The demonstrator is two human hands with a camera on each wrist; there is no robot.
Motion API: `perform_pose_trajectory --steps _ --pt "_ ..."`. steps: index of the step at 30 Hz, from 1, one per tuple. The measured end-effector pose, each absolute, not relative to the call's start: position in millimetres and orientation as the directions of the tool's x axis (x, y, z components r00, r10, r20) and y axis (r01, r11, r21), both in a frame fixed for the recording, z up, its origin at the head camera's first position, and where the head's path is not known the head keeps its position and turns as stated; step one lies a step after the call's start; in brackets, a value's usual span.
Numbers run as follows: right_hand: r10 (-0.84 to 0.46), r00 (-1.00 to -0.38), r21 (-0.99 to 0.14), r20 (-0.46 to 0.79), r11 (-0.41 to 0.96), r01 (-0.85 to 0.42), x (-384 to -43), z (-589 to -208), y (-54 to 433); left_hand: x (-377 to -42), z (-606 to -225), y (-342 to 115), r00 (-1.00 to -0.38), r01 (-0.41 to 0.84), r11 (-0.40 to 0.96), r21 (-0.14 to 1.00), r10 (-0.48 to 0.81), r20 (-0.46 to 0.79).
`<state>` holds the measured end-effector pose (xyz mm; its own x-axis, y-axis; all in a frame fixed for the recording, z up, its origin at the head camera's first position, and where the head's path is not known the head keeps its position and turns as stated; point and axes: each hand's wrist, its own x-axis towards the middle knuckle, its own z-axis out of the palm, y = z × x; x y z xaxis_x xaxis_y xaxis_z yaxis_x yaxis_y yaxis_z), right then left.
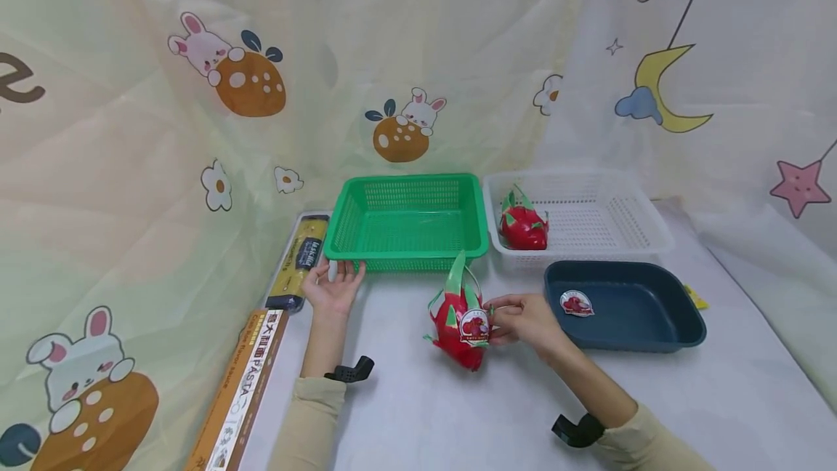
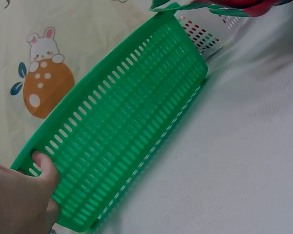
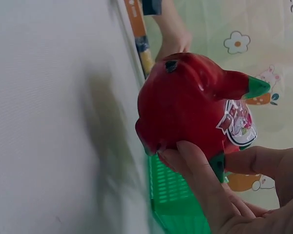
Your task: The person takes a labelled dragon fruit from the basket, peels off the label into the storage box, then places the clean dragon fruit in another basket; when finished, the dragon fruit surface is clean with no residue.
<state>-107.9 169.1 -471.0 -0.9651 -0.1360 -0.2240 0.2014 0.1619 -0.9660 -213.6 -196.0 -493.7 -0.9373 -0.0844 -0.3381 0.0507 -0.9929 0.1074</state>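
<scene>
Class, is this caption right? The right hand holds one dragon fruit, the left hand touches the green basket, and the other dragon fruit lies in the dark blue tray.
No: the head view shows the other dragon fruit in the white basket, not the dark blue tray. The right hand does hold one dragon fruit, and the left hand touches the green basket.
</scene>
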Motion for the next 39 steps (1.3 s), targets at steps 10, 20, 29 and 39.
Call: perform_pose_trajectory --steps 10,20,29,39 --pt "-0.176 -0.959 -0.962 -0.223 0.196 0.188 -98 -485 174 -213 -496 -194 -0.931 0.055 -0.991 0.119 -0.094 -0.353" --pt "-0.127 -0.963 -0.954 -0.239 0.219 0.207 -101 -485 165 -211 -494 -193 -0.934 0.057 -0.99 0.132 -0.1 -0.343" --pt "-0.092 -0.955 -0.938 -0.283 0.232 0.256 -112 -483 161 -212 -495 -194 -0.938 0.054 -0.989 0.136 -0.097 -0.334" --pt "-0.092 -0.954 -0.939 -0.287 0.223 0.261 -117 -479 158 -214 -494 -196 -0.925 0.053 -0.989 0.139 -0.101 -0.366"
